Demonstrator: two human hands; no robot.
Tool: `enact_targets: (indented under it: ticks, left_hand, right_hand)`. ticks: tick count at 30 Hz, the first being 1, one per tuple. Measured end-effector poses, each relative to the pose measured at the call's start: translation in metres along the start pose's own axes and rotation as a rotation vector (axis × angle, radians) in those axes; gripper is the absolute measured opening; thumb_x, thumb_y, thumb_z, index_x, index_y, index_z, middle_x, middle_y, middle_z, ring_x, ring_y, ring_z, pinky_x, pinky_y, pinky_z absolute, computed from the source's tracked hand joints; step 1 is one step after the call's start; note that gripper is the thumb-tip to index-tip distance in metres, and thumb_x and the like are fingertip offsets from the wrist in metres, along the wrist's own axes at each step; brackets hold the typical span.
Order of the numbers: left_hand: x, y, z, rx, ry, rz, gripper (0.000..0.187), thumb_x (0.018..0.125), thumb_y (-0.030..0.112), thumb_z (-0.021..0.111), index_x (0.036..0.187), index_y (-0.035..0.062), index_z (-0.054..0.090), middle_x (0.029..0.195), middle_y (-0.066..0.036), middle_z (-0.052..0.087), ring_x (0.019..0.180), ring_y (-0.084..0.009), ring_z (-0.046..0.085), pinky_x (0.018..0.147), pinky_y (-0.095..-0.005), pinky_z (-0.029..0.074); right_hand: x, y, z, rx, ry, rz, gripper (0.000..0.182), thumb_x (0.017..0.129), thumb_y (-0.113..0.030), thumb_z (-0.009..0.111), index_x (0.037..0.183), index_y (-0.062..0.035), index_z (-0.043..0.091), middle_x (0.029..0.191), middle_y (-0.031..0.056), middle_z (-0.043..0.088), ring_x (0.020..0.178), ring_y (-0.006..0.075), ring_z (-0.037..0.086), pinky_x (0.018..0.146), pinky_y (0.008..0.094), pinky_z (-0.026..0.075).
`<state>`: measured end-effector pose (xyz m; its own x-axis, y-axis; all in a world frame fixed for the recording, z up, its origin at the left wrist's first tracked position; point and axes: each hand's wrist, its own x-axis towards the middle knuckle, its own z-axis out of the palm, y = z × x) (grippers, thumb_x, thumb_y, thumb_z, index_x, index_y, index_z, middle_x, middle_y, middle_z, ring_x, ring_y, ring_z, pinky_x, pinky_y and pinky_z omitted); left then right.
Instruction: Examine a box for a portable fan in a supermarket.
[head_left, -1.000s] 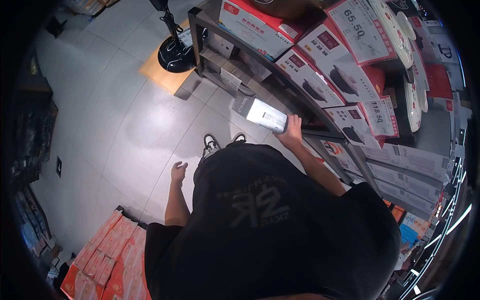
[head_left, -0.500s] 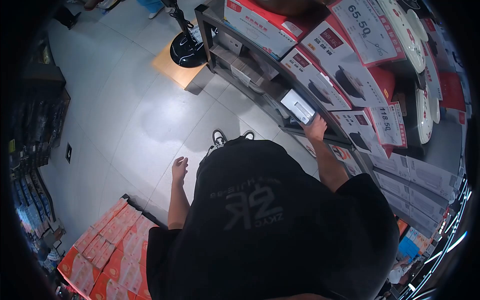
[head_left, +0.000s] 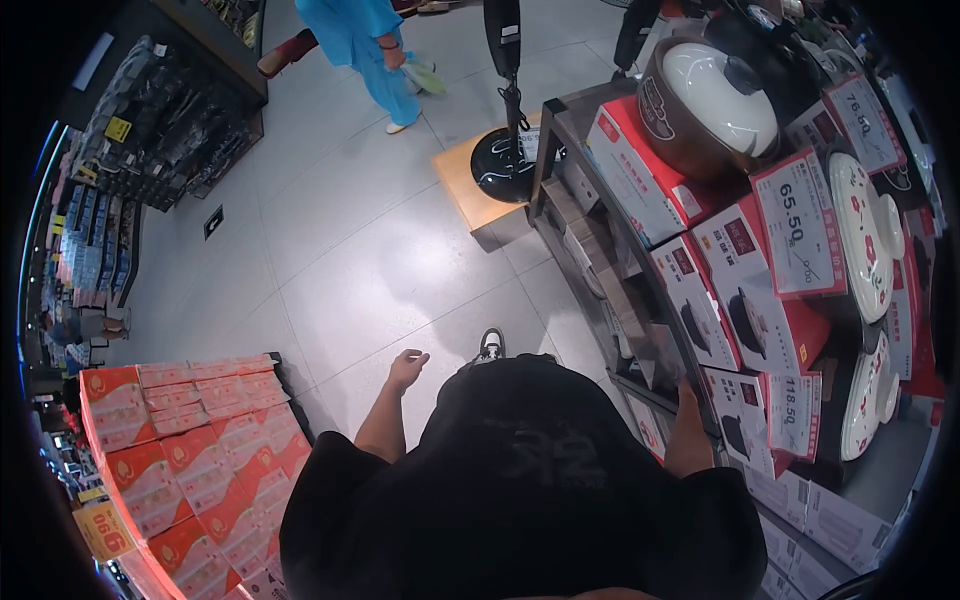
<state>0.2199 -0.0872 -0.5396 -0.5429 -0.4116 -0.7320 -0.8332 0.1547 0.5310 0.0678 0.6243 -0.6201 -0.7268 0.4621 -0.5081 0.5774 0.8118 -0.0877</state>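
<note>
My left hand (head_left: 407, 371) hangs over the floor at my side, fingers loosely apart and nothing in them. On the other side, my right hand (head_left: 686, 396) reaches in at the edge of the shelf rack (head_left: 625, 262). Its fingers are blurred and partly hidden, so their grip does not show. Just beyond them, a dim greyish box (head_left: 662, 356) sits inside the rack, with its outline smeared. White and red cookware boxes (head_left: 741, 290) are stacked above and to the right of this hand.
A brown pot (head_left: 690, 112) with a white lid tops the cookware boxes, beside price signs (head_left: 798, 225). A black round base (head_left: 503, 165) stands on a wooden block (head_left: 457, 172). Red cartons (head_left: 200, 450) are piled at left. A person in blue (head_left: 355, 45) is ahead.
My view has swung, so the rack and cartons sit lower in the picture. The white box at my right hand no longer shows brightly. A person in blue shows more fully.
</note>
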Motion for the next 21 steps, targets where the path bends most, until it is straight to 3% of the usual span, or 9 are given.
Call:
enact_targets:
  ticks: [8,11,12,13,14,15,17,19,21]
  left_hand:
    - [-0.015,-0.002,0.013,0.028,-0.013,-0.032,0.051,0.078,0.037,0.068,0.113,0.0017,0.059,0.098,-0.015,0.065,0.085,-0.0198,0.061,0.077,-0.0343,0.05]
    - [-0.005,0.002,0.019,0.076,0.01,-0.029,0.05,0.077,0.037,0.068,0.112,0.0018,0.06,0.099,-0.017,0.066,0.087,-0.0228,0.064,0.078,-0.0332,0.051]
    - [0.0,0.001,0.023,0.071,0.002,-0.022,0.051,0.077,0.037,0.068,0.112,0.001,0.06,0.099,-0.017,0.065,0.088,-0.023,0.064,0.077,-0.0335,0.051]
    - [0.002,0.005,0.025,0.063,0.005,-0.009,0.052,0.077,0.038,0.068,0.112,0.0001,0.06,0.099,-0.017,0.065,0.088,-0.0231,0.063,0.077,-0.0339,0.051]
    - [-0.001,0.013,0.026,0.034,-0.011,0.002,0.052,0.077,0.037,0.069,0.112,0.0003,0.06,0.099,-0.017,0.065,0.087,-0.0233,0.063,0.076,-0.0343,0.051]
    - [-0.002,0.021,0.028,0.026,-0.008,0.019,0.052,0.077,0.037,0.069,0.112,0.0003,0.059,0.099,-0.017,0.065,0.088,-0.0232,0.063,0.077,-0.0344,0.051]
    - [-0.002,0.028,0.033,0.02,-0.01,0.04,0.052,0.077,0.037,0.069,0.113,0.0003,0.059,0.1,-0.017,0.065,0.088,-0.0232,0.063,0.077,-0.0345,0.051]
    - [-0.002,0.033,0.032,0.022,0.001,0.093,0.051,0.077,0.036,0.068,0.113,0.0003,0.059,0.101,-0.018,0.065,0.09,-0.0234,0.063,0.077,-0.0344,0.05]
    - [-0.008,0.033,0.027,0.031,0.017,0.12,0.05,0.078,0.036,0.068,0.112,0.0004,0.059,0.102,-0.018,0.064,0.091,-0.0235,0.062,0.078,-0.0344,0.05]
  right_hand:
    - [-0.038,-0.031,-0.011,0.007,0.296,0.02,0.046,0.088,-0.034,0.047,0.122,-0.0024,0.053,0.131,0.0194,0.048,0.12,0.0374,0.044,0.103,0.0459,0.032]
    - [-0.067,-0.081,-0.01,-0.108,0.41,-0.152,0.043,0.087,-0.029,0.047,0.118,-0.0016,0.057,0.126,0.0229,0.052,0.117,0.0401,0.048,0.099,0.0471,0.037]
    - [-0.073,-0.097,-0.003,-0.049,0.505,-0.268,0.042,0.084,-0.031,0.051,0.114,-0.0025,0.059,0.123,0.0227,0.054,0.111,0.0399,0.052,0.095,0.0451,0.041]
    - [-0.069,-0.116,0.007,-0.025,0.439,-0.281,0.039,0.081,-0.031,0.057,0.11,-0.0041,0.06,0.118,0.0213,0.057,0.104,0.04,0.056,0.089,0.0446,0.045]
    - [-0.078,-0.136,-0.002,0.101,0.417,-0.505,0.043,0.078,-0.031,0.062,0.11,-0.0028,0.058,0.113,0.0205,0.06,0.098,0.0405,0.059,0.085,0.0442,0.047]
    - [-0.11,-0.177,-0.039,0.098,0.298,-0.448,0.05,0.078,-0.029,0.063,0.117,0.0007,0.052,0.115,0.0244,0.057,0.104,0.0409,0.055,0.09,0.0443,0.044]
    - [-0.097,-0.21,-0.045,0.112,0.385,-0.576,0.059,0.081,-0.033,0.06,0.124,0.0046,0.045,0.122,0.0284,0.051,0.114,0.0413,0.049,0.097,0.0437,0.039]
    - [-0.078,-0.239,-0.049,0.123,0.287,-0.499,0.061,0.085,-0.038,0.054,0.128,0.0039,0.043,0.129,0.0296,0.044,0.122,0.0429,0.042,0.103,0.0449,0.033]
    - [-0.055,-0.26,-0.037,0.109,0.373,-0.522,0.062,0.086,-0.04,0.052,0.129,0.0033,0.042,0.131,0.0297,0.043,0.123,0.0444,0.039,0.104,0.0467,0.03]
